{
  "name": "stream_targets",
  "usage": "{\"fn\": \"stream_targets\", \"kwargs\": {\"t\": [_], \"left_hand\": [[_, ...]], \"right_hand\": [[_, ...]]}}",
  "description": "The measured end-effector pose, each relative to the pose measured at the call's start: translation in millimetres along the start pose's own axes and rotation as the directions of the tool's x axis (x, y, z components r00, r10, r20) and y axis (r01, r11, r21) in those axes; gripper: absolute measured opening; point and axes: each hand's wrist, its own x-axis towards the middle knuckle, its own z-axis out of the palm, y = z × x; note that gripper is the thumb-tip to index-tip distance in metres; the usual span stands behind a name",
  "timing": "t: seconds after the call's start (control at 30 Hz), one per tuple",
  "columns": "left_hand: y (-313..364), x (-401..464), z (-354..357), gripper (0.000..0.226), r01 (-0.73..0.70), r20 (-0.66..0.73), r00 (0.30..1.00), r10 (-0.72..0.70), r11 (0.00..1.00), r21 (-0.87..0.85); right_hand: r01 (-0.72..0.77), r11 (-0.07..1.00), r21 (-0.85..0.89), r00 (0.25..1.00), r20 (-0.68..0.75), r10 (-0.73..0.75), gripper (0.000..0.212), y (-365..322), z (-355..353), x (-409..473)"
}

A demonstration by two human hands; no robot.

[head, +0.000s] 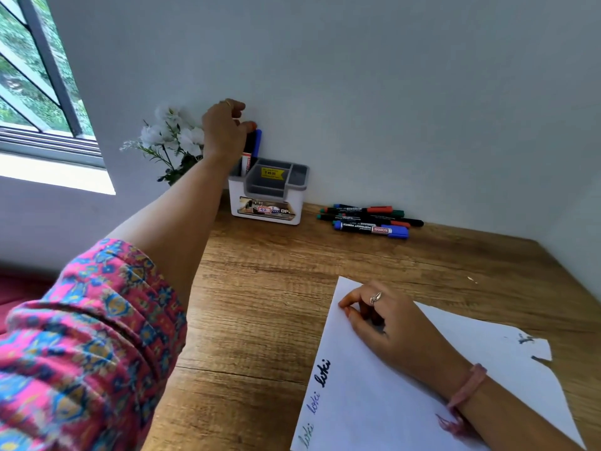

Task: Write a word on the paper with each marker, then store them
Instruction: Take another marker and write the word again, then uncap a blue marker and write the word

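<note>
Head view: left hand (224,131) pinching black marker (248,148) upright in organizer (268,193) beside flowers (172,135), right hand (383,317) loosely curled, resting on paper (374,402), loose markers (370,219) on counter (260,304).

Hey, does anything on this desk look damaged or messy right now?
Yes. The paper has a ragged, torn right edge with dark ink smudges beside it. A small pale scrap lies on the table nearby.
</note>
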Motion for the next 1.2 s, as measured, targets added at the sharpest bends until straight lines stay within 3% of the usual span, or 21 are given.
{"fn": "stream_targets", "kwargs": {"t": [0.23,0.37,0.5,0.6,0.8,1.07,1.2], "left_hand": [[26,-36,4,0.024,-0.187,-0.021,0.982,0.187,0.982,-0.028],[41,-76,20,0.019,-0.317,0.078,0.943,0.323,0.945,-0.081],[51,-116,40,0.018,-0.363,0.293,0.875,0.385,0.923,-0.129],[51,-138,60,0.019,-0.338,0.426,0.83,0.36,0.932,-0.129],[34,-152,85,0.041,-0.354,0.65,0.724,0.229,0.933,0.065],[31,-159,82,0.037,-0.42,0.676,0.706,0.211,0.894,0.159],[35,-166,63,0.03,-0.295,0.624,0.759,0.187,0.953,0.074]], "right_hand": [[-0.009,1.0,-0.001,1.0,0.003,0.009,0.014,0,0,0],[-0.017,1.0,-0.015,1.0,0.013,0.017,0.015,-2,-1,0],[-0.021,1.0,-0.017,1.0,0.011,0.022,0.014,-3,-2,0],[-0.012,1.0,-0.023,1.0,0.005,0.012,0.014,-4,-3,-1],[0.005,0.999,-0.032,1.0,0.003,-0.005,0.015,-6,-3,2],[0.008,0.999,-0.037,1.0,-0.001,-0.008,0.014,-5,-3,1],[0.009,0.998,-0.059,1.0,0.006,-0.008,0.015,-6,-3,1]]}}
